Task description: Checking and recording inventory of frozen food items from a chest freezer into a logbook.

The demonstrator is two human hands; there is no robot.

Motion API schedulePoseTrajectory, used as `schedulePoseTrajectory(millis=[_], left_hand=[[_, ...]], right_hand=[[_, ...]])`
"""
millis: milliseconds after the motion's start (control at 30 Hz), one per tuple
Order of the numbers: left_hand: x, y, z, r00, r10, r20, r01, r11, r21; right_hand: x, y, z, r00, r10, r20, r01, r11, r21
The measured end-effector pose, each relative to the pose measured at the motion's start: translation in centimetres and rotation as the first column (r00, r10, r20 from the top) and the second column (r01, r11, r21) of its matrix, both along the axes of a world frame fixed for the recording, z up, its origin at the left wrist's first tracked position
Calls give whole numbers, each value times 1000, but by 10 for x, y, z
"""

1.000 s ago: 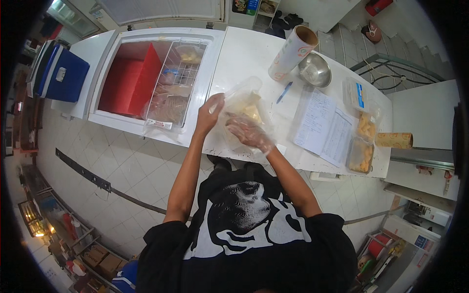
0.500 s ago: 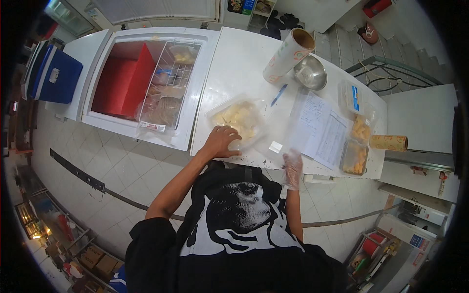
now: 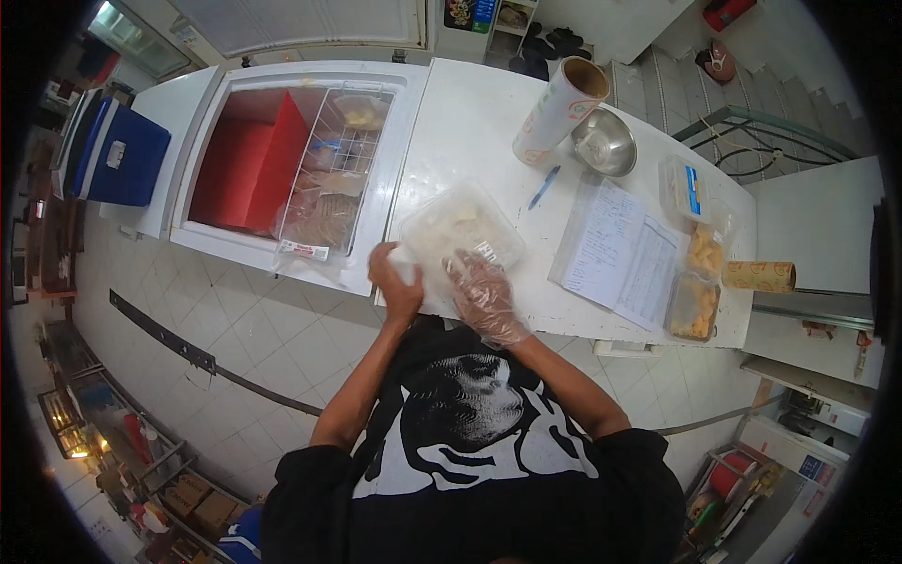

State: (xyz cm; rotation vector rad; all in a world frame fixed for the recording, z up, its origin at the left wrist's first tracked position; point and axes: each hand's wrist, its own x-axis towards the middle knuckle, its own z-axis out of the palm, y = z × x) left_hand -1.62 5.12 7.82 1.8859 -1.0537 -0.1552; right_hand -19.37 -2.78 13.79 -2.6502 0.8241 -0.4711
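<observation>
The right hand (image 3: 481,293), in a clear plastic glove, is lying over the near side of a lidded clear plastic container (image 3: 449,214), its fingers loosely extended and bending slightly onto the lid. It is touching the lid without closing around anything. A small white label (image 3: 485,251) with dark print is showing on the lid just beyond the fingertips. The bare left hand (image 3: 398,282) is standing at the container's near left corner, thumb and fingers curving well apart; a white patch is showing between them, and I cannot tell whether the hand is gripping it. The container is sitting on the white tabletop (image 3: 470,122), close to the near edge, its pale contents appearing only hazily.

To the right, a blue pen (image 3: 544,187) is lying near some written sheets (image 3: 611,246). Beyond the pen, a large white roll (image 3: 554,113) is standing upright, with a metal bowl (image 3: 618,158) just beside it. Farther right, a container with a blue label (image 3: 676,193) is resting beyond two containers of yellow-orange pieces (image 3: 693,308), and a patterned brown roll (image 3: 759,275) is lying at the right edge.

Left of the tabletop, a white chest freezer (image 3: 381,202) is standing uncovered, showing a red partition (image 3: 272,169) and a wire basket (image 3: 336,155) holding bagged goods. A blue cooler (image 3: 132,155) is sitting farther left.
</observation>
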Motion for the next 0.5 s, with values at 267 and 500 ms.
schedulePoseTrajectory(millis=[267,500], left_hand=[[-18,-29,-10,993,43,-110,-37,998,59],[-23,-44,-14,993,113,-28,-110,989,101]], right_hand=[[-4,2,-14,953,179,-246,-168,984,66],[32,-106,-36,981,-141,132,144,989,-13]])
